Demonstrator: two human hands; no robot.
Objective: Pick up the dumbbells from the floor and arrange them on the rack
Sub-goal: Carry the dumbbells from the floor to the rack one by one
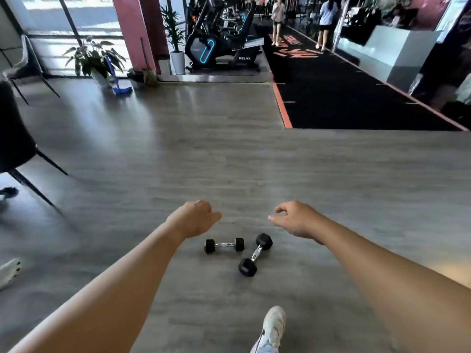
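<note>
- Both dumbbells, left one (pixel 224 245) and right one (pixel 255 255), lie on the floor (pixel 178 149).
- Left hand (pixel 195 219) and right hand (pixel 293 219) hover loosely curled, empty.
- Rack's probably off-camera; best to bend and grab the handles mid-bar.

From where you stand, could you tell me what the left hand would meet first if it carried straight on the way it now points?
Probably only bare floor. The left hand is loosely curled, empty, and points forward past the dumbbells, which lie below and nearer the person. Depth is unclear, but nothing stands in that line before the distant exercise bike.
</note>
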